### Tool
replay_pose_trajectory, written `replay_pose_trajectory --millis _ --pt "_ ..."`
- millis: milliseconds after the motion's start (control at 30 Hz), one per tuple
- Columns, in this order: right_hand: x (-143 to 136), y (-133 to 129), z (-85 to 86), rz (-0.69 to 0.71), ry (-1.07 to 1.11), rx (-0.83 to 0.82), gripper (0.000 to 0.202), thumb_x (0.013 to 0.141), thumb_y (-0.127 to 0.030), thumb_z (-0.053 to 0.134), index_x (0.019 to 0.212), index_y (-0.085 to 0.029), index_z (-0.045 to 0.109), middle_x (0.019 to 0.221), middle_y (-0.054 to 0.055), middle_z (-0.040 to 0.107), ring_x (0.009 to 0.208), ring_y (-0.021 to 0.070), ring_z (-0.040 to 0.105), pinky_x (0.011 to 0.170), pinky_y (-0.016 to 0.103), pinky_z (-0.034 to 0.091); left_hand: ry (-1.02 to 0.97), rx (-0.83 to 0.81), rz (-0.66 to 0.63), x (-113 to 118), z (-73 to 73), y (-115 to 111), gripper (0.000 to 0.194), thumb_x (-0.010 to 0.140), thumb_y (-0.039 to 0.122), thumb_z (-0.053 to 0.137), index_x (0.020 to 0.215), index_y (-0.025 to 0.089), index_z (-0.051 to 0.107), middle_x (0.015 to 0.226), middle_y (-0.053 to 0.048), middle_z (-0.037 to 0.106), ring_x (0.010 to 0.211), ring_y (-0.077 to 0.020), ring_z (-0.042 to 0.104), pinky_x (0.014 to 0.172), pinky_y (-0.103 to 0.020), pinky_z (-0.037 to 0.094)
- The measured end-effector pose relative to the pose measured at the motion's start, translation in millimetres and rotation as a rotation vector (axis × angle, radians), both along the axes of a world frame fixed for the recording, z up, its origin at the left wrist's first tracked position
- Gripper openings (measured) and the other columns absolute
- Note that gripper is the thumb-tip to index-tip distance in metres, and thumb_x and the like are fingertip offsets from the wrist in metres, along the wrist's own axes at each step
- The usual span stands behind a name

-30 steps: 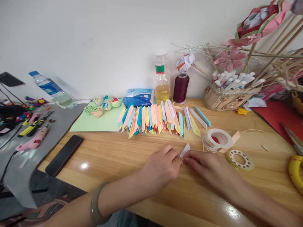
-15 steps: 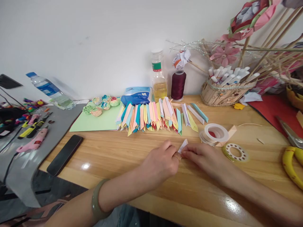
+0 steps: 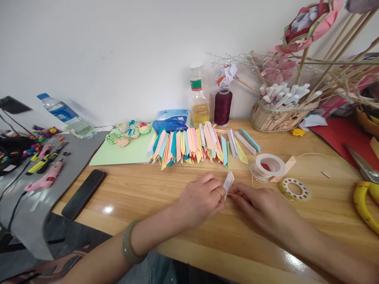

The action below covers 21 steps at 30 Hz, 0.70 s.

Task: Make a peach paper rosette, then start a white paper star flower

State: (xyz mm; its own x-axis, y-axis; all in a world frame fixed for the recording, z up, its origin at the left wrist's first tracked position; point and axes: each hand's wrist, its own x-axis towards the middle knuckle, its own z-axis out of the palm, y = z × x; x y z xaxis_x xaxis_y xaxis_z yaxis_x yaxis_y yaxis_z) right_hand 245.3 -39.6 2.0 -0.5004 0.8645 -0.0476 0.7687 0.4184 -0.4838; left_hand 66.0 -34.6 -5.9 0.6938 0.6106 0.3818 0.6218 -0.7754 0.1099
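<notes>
Between the fingers of my left hand stands a small folded paper strip, pale lavender with a cream edge, tilted upward. Just to its right, my right hand has thumb and forefinger pinched on a thin pale cord, of which only a short bit shows beside the paper. Behind that hand is a white spool with cord wound on it and a loose strand hanging down its left side. A pile of folded paper pieces in many colours lies beyond both hands.
A phone lies on the left. To the right are a roll of yellow tape, scissors and bananas. Along the wall stand an oil bottle, a maroon thread cone and a basket of markers.
My right hand has drawn slightly away from the paper strip, so more of the strip shows. The strip stands a little more upright in my left hand. The view has shifted slightly.
</notes>
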Motion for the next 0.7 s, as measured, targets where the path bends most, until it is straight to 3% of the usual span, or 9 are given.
replay_pose_trajectory --millis 200,400,600,700 --pt "2.2 -8.0 -10.6 0.11 -0.155 0.231 0.025 0.085 -0.017 0.034 0.092 -0.02 0.057 0.055 0.002 0.065 0.045 0.018 0.059 0.044 0.026 0.025 -0.052 -0.031 0.068 1.3 -4.4 -1.8 0.017 0.079 0.013 0.042 0.066 0.014 0.052 0.066 -0.002 0.054 0.07 -0.0139 0.046 0.063 -0.025 0.044" --pt "2.3 -10.2 -10.6 0.249 -0.207 0.412 0.023 0.081 -0.009 0.035 0.089 -0.019 0.054 0.052 0.0 0.058 0.044 0.0154 0.051 0.043 0.028 0.023 -0.057 -0.068 0.123 4.3 -7.2 -3.3 0.015 0.078 0.013 0.042 0.068 0.014 0.052 0.067 -0.004 0.054 0.07 -0.0157 0.046 0.063 -0.028 0.044" --pt "5.9 -14.1 -12.0 0.309 -0.227 0.499 0.023 0.083 -0.01 0.038 0.097 -0.018 0.054 0.063 0.001 0.06 0.053 0.0166 0.055 0.046 0.027 0.032 -0.171 -0.179 0.144 2.0 -5.1 -5.0 0.014 0.079 0.015 0.045 0.069 0.015 0.054 0.068 -0.003 0.058 0.071 -0.0148 0.049 0.066 -0.028 0.045" --pt "29.0 -21.7 -7.3 0.201 -0.195 0.542 0.027 0.088 -0.023 0.035 0.111 -0.022 0.049 0.093 0.008 0.064 0.069 0.0188 0.061 0.054 0.028 0.04 -0.263 -0.34 0.208 -4.5 4.6 -7.0 0.019 0.084 0.017 0.04 0.075 0.017 0.056 0.076 -0.003 0.06 0.074 -0.0129 0.053 0.07 -0.026 0.044"
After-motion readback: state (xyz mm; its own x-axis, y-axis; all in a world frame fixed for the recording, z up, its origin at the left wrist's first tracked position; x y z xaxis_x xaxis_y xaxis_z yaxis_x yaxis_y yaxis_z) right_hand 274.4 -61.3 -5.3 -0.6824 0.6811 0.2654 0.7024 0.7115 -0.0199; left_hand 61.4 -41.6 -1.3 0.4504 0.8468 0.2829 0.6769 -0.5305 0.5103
